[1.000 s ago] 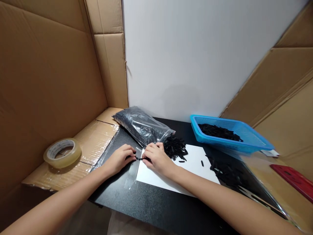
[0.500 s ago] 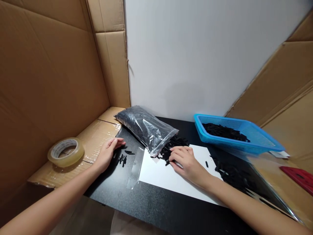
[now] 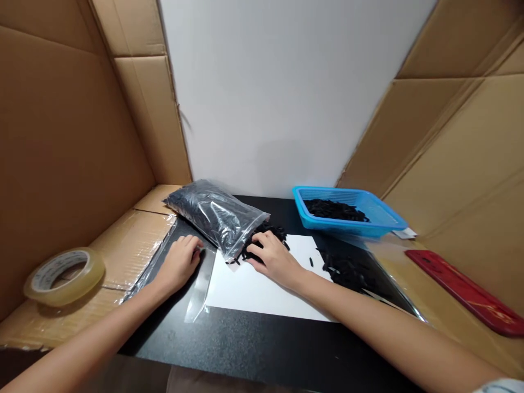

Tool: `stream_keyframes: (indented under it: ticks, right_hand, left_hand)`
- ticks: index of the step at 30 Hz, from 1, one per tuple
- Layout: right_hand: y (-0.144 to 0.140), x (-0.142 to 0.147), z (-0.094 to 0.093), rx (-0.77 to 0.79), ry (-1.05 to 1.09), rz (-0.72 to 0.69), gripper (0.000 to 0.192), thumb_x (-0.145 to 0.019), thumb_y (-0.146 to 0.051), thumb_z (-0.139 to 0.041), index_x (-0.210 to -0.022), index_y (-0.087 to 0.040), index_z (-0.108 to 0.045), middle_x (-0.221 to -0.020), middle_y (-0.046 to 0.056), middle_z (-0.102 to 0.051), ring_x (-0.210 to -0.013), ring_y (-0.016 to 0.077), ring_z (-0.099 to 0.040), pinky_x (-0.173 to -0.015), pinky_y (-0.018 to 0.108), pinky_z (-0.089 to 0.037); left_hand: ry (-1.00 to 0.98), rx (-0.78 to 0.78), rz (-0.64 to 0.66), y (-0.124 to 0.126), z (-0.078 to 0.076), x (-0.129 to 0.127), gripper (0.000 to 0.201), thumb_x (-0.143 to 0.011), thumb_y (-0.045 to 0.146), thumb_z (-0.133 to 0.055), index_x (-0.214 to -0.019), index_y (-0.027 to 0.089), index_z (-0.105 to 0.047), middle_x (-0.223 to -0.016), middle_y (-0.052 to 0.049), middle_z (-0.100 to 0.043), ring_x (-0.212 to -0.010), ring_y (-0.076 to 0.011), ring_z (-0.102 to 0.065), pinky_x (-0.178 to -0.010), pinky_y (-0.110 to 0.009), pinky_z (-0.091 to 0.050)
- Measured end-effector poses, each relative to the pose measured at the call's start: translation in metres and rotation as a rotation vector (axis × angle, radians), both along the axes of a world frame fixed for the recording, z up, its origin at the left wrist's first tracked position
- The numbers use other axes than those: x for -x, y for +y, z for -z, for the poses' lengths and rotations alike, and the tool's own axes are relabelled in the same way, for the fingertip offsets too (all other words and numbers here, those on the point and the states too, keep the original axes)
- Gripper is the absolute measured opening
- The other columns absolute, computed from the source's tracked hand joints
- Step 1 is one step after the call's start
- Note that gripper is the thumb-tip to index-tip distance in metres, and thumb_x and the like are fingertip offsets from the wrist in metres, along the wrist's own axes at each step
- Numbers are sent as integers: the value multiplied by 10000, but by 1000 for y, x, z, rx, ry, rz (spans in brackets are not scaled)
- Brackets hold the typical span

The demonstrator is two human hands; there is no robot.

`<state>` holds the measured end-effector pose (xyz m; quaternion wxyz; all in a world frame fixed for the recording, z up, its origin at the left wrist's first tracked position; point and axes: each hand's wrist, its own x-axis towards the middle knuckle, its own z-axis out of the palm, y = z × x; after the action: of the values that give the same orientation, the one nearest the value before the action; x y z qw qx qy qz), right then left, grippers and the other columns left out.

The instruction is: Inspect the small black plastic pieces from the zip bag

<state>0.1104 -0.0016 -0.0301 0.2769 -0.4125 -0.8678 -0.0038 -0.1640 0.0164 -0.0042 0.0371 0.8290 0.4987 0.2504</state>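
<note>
My left hand [image 3: 180,263] rests low over the black tabletop, its fingers curled; what lies beneath or inside them is hidden. My right hand [image 3: 275,260] has bent fingers pressed into a pile of short black strips [image 3: 278,232] at the mouth of a clear zip bag [image 3: 216,213]. The bag lies on its side, filled with dark pieces, its opening toward the right hand. A white sheet [image 3: 254,292] lies under the right hand, with a single black strip [image 3: 311,262] on it.
A blue basket [image 3: 347,225] of black strips stands at the back right. More strips [image 3: 352,273] lie right of the sheet. A red phone-like object [image 3: 462,289] is at far right. A tape roll [image 3: 65,275] sits on cardboard [image 3: 118,256] at left. Cardboard walls flank the table.
The view has shifted right. My left hand has curled over the spot where several loose black strips lay, and they no longer show. My right hand stays at the pile by the bag mouth.
</note>
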Motion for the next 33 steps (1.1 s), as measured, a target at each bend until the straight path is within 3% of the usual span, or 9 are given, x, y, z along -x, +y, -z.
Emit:
stream_keyframes:
  ticks: [4, 7, 9, 14, 18, 20, 22, 29, 33]
  right_hand:
    - [-5, -15, -1, -10, 6, -70, 121, -885, -152, -618, -972, -213, -675, -1062, 94, -625, -915, 234, -546, -812, 383, -512]
    - [-14, -24, 2, -5, 42, -78, 133, -900, -152, -604, -997, -214, -671, -1090, 99, -632, -933, 233, -556, -817, 385, -526]
    - [-20, -30, 5, 4, 60, -84, 155, -896, -149, -616, -1028, -218, -661, -1120, 97, -636, -967, 235, -567, -834, 388, -531]
    - [-37, -48, 12, 30, 199, -30, 397, -852, -175, -679, -1226, -203, -548, -1233, 160, -559, -1141, 305, -539, -915, 491, -510]
    - [-46, -59, 13, 38, 217, 112, 234, -871, -167, -648, -1095, -184, -581, -1030, 123, -594, -979, 284, -579, -819, 440, -536]
    - [-46, -61, 13, 36, 199, 157, 122, -901, -124, -585, -1002, -190, -601, -923, 90, -606, -894, 256, -584, -774, 392, -533]
    - [-41, -62, 13, 33, 176, 180, 146, -914, -83, -527, -959, -197, -607, -892, 77, -619, -862, 242, -584, -768, 370, -521]
    - [-24, -76, 14, -23, 51, 354, 255, -919, -53, -469, -1130, -119, -597, -1089, 174, -649, -1006, 299, -580, -834, 438, -462]
    - [-26, -90, 18, -46, -21, 419, 227, -937, -66, -485, -1019, -165, -672, -1082, 139, -704, -1026, 278, -613, -863, 428, -442]
  left_hand:
    - [20, -121, 27, -9, -18, -16, 174, -900, 191, -436, -890, 226, -606, -905, -83, -651, -921, -269, -544, -866, -456, -409]
    - [35, -145, 344, -25, -23, -54, 211, -915, 154, -428, -1003, 236, -601, -1006, -79, -646, -991, -237, -575, -899, -399, -453]
    - [1, -104, 465, -31, -20, -86, 282, -910, 118, -425, -1134, 237, -549, -1156, -99, -607, -1111, -237, -556, -958, -395, -455]
    - [-103, 43, 446, -23, -4, -138, 379, -887, 191, -549, -1255, 228, -465, -1216, -119, -562, -1150, -259, -546, -954, -417, -467]
    - [29, 2, 462, -9, 13, -143, 495, -883, 403, -607, -1324, 219, -478, -1337, -148, -557, -1272, -323, -480, -1020, -499, -387]
    - [131, -18, 477, -3, 21, -140, 570, -897, 483, -560, -1389, 218, -448, -1464, -160, -476, -1365, -340, -394, -1068, -528, -324]
    - [204, -33, 465, 2, 26, -139, 586, -927, 507, -492, -1438, 231, -415, -1536, -137, -398, -1423, -333, -317, -1105, -537, -269]
    - [278, -84, 477, 23, 20, -139, 557, -943, 484, -472, -1461, 287, -413, -1551, -69, -379, -1438, -313, -308, -1160, -518, -185]
    - [300, -91, 510, 31, 16, -134, 555, -954, 476, -448, -1478, 304, -377, -1557, -58, -364, -1437, -299, -315, -1168, -502, -182]
